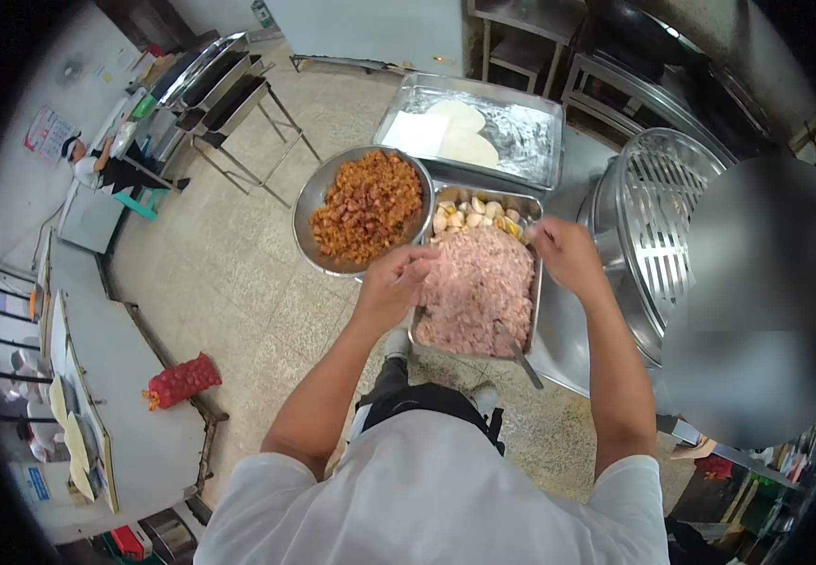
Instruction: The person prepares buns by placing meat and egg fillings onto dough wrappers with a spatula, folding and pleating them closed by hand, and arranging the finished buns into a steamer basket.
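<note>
A metal tray [538,311] holds pink minced meat [474,282], with pale yellow-and-white pieces like cut egg [472,215] at its far end. My left hand [394,290] hovers by the tray's left edge, fingers curled in toward the thumb; what they hold, if anything, does not show. Over the far right corner, close to the egg pieces, is my right hand [566,254]. Its fingertips are drawn together and slightly blurred, so I cannot make out anything between them. A metal utensil [525,365] is stuck in the meat, its handle over the near edge.
Left of the tray stands a steel bowl [306,247] of reddish-brown chunky filling. Behind lies a shallow tray [530,141] with white round sheets. Stacked steamers [657,235] stand at right, near a blurred person [766,301]. A red net sack [182,380] lies on the floor; another person [97,165] sits far left.
</note>
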The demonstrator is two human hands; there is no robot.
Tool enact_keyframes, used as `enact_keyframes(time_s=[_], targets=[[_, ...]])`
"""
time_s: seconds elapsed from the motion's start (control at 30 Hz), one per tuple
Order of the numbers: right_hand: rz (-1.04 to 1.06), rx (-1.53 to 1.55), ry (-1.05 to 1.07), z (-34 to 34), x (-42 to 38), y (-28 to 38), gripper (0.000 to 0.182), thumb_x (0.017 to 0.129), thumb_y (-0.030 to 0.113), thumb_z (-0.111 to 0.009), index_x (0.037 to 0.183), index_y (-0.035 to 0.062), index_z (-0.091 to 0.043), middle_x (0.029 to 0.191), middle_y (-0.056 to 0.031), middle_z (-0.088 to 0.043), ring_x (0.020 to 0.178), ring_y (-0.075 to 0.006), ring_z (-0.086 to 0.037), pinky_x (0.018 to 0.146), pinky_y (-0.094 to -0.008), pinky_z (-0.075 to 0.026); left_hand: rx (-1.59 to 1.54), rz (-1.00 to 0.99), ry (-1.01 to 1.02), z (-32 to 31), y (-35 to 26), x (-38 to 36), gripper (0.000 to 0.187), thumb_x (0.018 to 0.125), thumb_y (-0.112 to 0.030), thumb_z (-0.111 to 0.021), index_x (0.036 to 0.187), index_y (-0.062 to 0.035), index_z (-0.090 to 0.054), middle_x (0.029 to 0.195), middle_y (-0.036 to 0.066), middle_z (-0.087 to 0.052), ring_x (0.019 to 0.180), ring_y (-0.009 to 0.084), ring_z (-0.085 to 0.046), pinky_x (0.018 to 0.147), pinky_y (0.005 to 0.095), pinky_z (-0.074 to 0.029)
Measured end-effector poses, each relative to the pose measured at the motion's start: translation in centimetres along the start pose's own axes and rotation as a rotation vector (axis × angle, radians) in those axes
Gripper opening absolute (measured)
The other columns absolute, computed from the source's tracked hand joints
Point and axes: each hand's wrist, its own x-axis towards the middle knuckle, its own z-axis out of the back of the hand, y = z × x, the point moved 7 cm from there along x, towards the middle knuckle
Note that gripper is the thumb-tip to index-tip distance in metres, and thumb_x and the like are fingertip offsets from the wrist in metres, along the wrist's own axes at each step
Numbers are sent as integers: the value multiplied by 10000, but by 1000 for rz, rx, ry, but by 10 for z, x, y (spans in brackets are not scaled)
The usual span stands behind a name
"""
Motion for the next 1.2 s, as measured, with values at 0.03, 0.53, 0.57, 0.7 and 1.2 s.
enact_keyframes(time_s=[0.03, 0.53, 0.57, 0.7, 1.2], targets=[[-11, -8, -5, -10, 24, -4, 183, 909, 186, -637, 891, 5, -653, 766, -189, -633, 709, -332, -624, 670, -399, -479, -70, 23, 16, 11, 3, 4, 580, 921, -570, -621, 1120, -27, -660, 647, -71, -490, 501, 28, -380, 468, 202, -255], [-298, -369, -98, -174, 325, -170, 529, 928, 494, -549, 1068, -3, -662, 1085, -296, -652, 998, -468, -620, 869, -500, -482, -59, -16, 35, 238, 90, 49, 478, 892, -400, -737, 675, -72, -465, 617, -48, -478, 570, 79, -452, 521, 256, -336], [-301, -367, -94, -180, 329, -173, 529, 928, 494, -549, 1068, -3, -662, 1085, -296, -652, 998, -468, -620, 869, -500, -482, -72, -44, -7, 252, 94, 47, 475, 883, -401, -746, 675, -80, -463, 628, -47, -490, 576, 73, -455, 525, 247, -339], [-471, -364, 19, -173, 337, -161, 665, 869, 596, -607, 1134, -13, -636, 1143, -275, -643, 1101, -427, -601, 917, -467, -483, -171, 91, -247, 286, 98, 55, 425, 855, -405, -771, 732, -82, -525, 677, -34, -534, 608, 60, -484, 550, 215, -362], [-214, -93, 256, -123, 322, -49, 435, 793, 187, -769, 1163, -8, -650, 1176, -187, -676, 1110, -322, -637, 955, -389, -489, -303, 73, 89, 199, 77, 134, 444, 978, -465, -599, 854, -40, -569, 703, 0, -544, 615, 60, -508, 555, 245, -415]])
